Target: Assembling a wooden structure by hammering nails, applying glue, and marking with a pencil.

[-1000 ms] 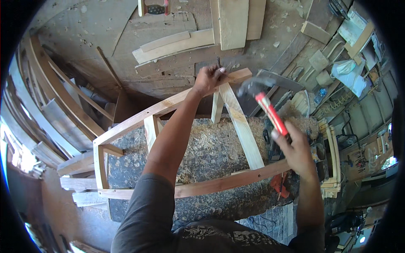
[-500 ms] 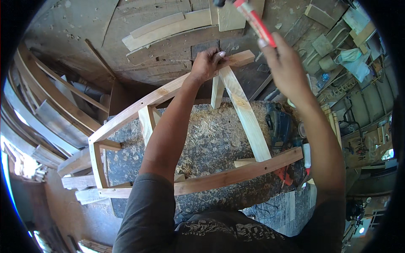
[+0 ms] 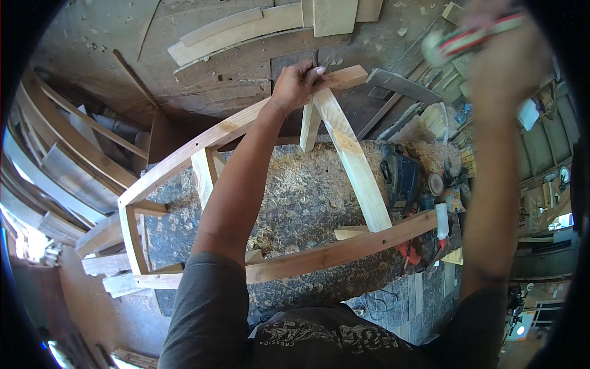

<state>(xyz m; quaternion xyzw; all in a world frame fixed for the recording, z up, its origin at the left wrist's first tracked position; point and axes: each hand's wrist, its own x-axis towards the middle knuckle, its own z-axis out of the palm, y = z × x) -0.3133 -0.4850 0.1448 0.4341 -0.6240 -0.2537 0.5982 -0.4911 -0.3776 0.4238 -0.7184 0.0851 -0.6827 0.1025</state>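
Head view: the left hand (image 3: 295, 85) is on the far rail (image 3: 230, 125) of the wooden frame, close to the rail's right end and just beside where the crosspiece (image 3: 347, 154) meets it. Its fingers are drawn together; whether they pinch the rail alone or something small on it, I cannot tell. The frame lies at the bench (image 3: 175, 212), the near rail (image 3: 338, 251) curving across it, roughly from 9 to 3 o'clock.

The far rail's long axis runs from 2 to 8 o'clock. From the left hand, the crosspiece slants off toward 5 o'clock, down to the near rail.

The right hand (image 3: 507, 67), blurred, is closed round the handle of a hammer (image 3: 470, 39). It is well apart from the rail, near 3 o'clock from the left hand. The hammer's blurred head points toward 8 o'clock and lies between 2 and 3 o'clock from the left hand, which is much the nearer hand to the joint.
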